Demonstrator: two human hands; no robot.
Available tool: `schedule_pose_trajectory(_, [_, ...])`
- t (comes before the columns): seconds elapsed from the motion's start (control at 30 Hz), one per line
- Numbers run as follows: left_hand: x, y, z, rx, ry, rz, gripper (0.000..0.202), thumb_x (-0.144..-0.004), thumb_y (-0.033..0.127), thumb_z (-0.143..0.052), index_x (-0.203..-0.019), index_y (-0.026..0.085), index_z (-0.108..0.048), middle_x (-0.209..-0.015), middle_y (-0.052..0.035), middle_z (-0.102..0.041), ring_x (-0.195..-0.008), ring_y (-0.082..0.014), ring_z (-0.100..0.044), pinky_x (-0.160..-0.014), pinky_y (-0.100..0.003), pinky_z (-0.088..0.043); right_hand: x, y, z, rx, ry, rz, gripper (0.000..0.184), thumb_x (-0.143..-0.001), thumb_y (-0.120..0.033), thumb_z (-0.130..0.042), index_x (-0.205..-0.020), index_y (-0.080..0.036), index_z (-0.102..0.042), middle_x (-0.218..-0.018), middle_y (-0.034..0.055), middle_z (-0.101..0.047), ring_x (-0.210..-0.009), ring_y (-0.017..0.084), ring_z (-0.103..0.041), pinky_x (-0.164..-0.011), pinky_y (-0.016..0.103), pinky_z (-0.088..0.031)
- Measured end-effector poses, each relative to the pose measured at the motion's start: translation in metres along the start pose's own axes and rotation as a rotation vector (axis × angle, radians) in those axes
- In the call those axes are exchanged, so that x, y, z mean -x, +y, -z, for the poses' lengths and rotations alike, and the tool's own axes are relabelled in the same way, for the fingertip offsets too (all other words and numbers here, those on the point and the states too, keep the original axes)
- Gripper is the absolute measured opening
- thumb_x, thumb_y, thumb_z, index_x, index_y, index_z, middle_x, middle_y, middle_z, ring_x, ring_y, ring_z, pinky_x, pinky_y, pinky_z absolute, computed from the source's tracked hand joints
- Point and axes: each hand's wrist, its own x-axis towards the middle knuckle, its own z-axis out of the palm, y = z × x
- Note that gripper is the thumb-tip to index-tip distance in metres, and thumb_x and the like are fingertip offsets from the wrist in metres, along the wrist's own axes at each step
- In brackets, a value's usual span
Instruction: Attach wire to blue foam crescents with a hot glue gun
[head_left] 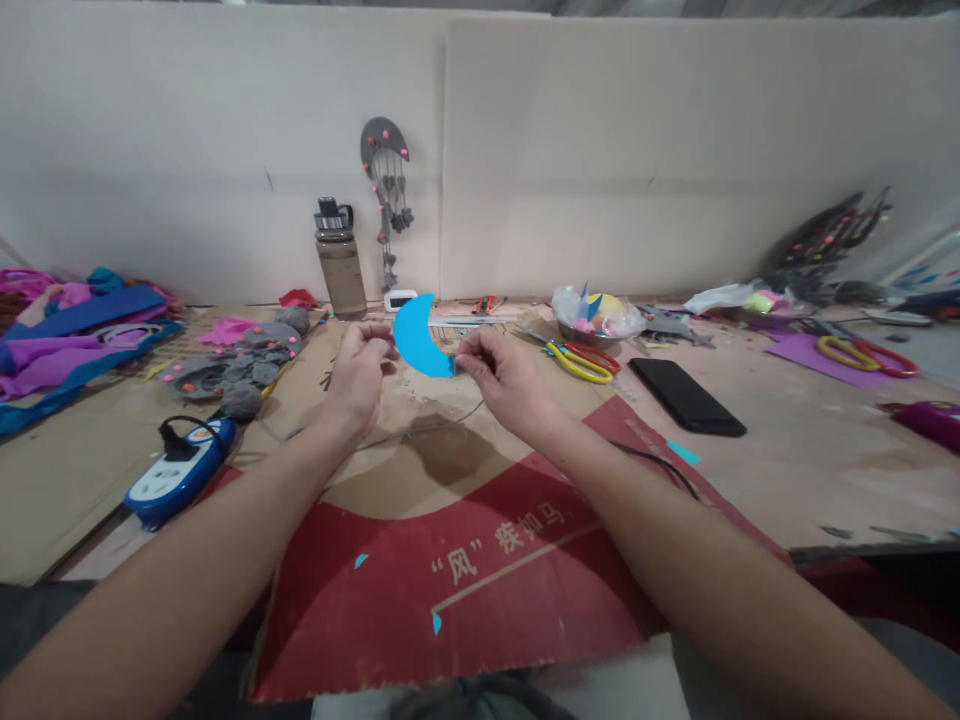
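A bright blue crescent (414,342), cut from a thin sheet of felt or paper, is held up above the cardboard. My right hand (501,372) pinches its lower right tip between thumb and fingers. Just left of the crescent's outer edge is my left hand (363,368), its fingers loosely curled and thumb apart; whether a fingertip touches the edge is hard to see. Beneath both hands lies a red and tan cardboard sheet (525,600). Small blue scraps (361,561) rest on its red part.
Right of my hands are yellow and red-handled scissors (581,362), a black phone (686,397) and a wrapped bowl (596,315). A bottle (341,265) and grey moon hanging (386,150) are at the back. A power strip (180,475) and fabric pile (82,335) lie left.
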Motion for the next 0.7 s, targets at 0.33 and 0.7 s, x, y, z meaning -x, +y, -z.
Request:
schedule_pose_trajectory(0.33, [0.016, 0.007, -0.008, 0.135, -0.333, 0.168, 0.02, -0.069, 0.029, -0.07, -0.071, 0.014, -0.056, -0.056, 0.0005, -0.055, -0.046, -0.0074, -0.049, -0.045, -0.02, -0.038, -0.001, 0.003, 0.001, 0.091, -0.019, -0.023, 0.011, -0.086, -0.025, -0.046, -0.077, -0.02, -0.051, -0.072, 0.001, -0.055, -0.067, 0.014, -0.047, -0.064, 0.029, -0.034])
schedule_pose_trajectory(0.7, [0.014, 0.005, -0.006, 0.011, -0.268, 0.132, 0.018, -0.067, 0.027, -0.071, -0.076, 0.014, -0.062, -0.062, -0.0032, -0.062, -0.051, -0.0121, -0.057, -0.049, -0.024, -0.048, 0.002, 0.003, 0.001, 0.228, 0.068, 0.067, 0.006, -0.086, -0.021, -0.051, -0.082, -0.019, -0.056, -0.09, 0.0067, -0.053, -0.083, 0.017, -0.05, -0.073, 0.03, -0.039])
